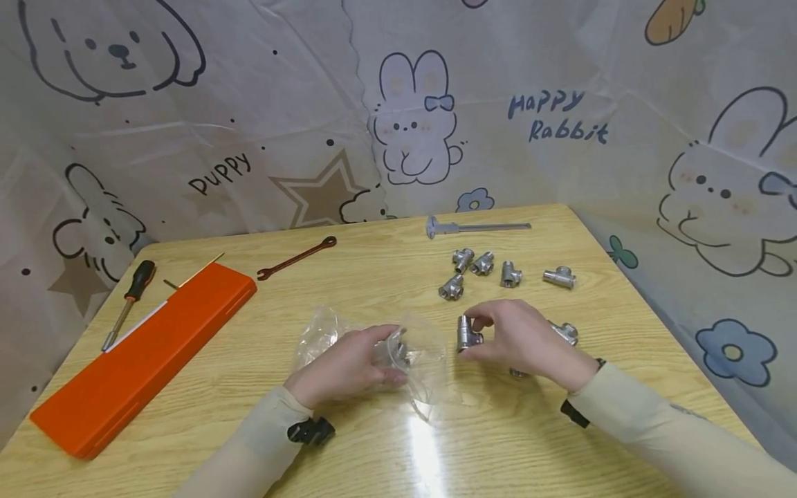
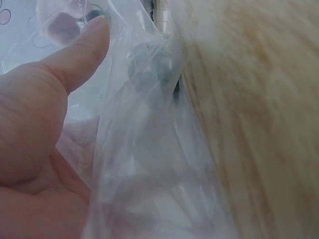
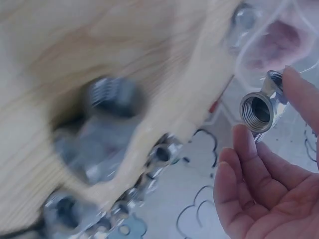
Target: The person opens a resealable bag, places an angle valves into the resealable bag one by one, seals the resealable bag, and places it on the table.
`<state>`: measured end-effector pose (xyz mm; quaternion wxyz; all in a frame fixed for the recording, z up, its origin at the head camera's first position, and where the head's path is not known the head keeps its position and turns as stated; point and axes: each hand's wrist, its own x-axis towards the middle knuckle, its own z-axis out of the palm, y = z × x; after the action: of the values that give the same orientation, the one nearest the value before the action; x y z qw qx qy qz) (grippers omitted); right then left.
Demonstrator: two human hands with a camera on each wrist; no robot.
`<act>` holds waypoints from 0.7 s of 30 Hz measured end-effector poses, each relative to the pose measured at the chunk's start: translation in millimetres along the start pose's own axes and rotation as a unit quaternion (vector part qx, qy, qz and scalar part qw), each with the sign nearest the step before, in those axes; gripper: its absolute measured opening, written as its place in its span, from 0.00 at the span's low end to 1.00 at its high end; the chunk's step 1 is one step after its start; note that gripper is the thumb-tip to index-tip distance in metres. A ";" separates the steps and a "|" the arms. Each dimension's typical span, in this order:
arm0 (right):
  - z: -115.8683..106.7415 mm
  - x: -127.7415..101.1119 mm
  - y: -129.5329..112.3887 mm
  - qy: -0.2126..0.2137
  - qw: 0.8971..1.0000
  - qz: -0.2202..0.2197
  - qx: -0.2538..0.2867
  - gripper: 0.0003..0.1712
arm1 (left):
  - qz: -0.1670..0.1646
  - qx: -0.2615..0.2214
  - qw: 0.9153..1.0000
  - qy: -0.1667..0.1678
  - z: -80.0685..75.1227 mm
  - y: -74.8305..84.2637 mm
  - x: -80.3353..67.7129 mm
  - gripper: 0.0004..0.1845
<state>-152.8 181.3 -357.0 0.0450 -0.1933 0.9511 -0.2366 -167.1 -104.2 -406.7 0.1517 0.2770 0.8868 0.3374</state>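
Note:
My right hand [image 1: 523, 339] pinches a shiny metal tee pipe fitting [image 1: 465, 335] between thumb and fingers, just above the table. In the right wrist view the threaded mouth of this tee fitting [image 3: 256, 110] faces the camera. My left hand [image 1: 349, 363] grips a clear plastic bag [image 1: 426, 346] by its mouth, to the left of the held fitting. Metal shows through the film near the left fingers, its shape partly hidden. The left wrist view has the bag [image 2: 149, 149] beside the thumb, with a blurred greyish thing [image 2: 154, 64] behind the film.
More tee fittings [image 1: 510, 274] lie at the right, two partly behind my right hand. A caliper [image 1: 479, 227] rests at the back edge. On the left are a red combination wrench [image 1: 297, 259], an orange case [image 1: 149, 360] and a nut driver [image 1: 129, 304] with a black handle.

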 end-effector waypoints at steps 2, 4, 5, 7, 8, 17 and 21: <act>0.5 1.5 -5.9 -0.002 1.000 -0.009 0.013 0.36 | 0.002 -0.003 1.000 0.000 -0.1 -0.4 0.4 0.41; 3.1 3.9 -12.9 -0.008 1.000 -0.016 0.025 0.35 | 0.002 -0.005 1.000 -0.001 0.1 -0.9 0.8 0.41; 4.8 5.5 -16.6 -0.013 0.999 -0.021 0.030 0.34 | 0.002 -0.006 1.000 -0.002 0.0 -0.8 0.9 0.41; 9.8 9.8 -23.5 -0.018 0.999 -0.037 0.033 0.32 | 0.003 -0.008 1.000 -0.002 -0.1 -0.7 0.8 0.40; 12.3 12.4 -27.5 -0.021 0.998 -0.043 0.035 0.31 | 0.004 -0.009 1.000 -0.002 0.0 -0.8 0.8 0.40; 36.2 36.0 -54.1 -0.057 0.994 -0.087 0.033 0.24 | 0.014 -0.011 1.000 -0.001 -0.2 -1.8 0.0 0.37; 45.4 41.0 -60.4 -0.051 0.992 -0.112 0.028 0.18 | 0.021 0.001 1.000 0.001 -1.3 -1.4 -0.8 0.43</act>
<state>-161.5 96.6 -368.7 0.0720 -0.3089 0.9129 -0.2570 -167.7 -106.2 -406.7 0.1438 0.2956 0.8812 0.3398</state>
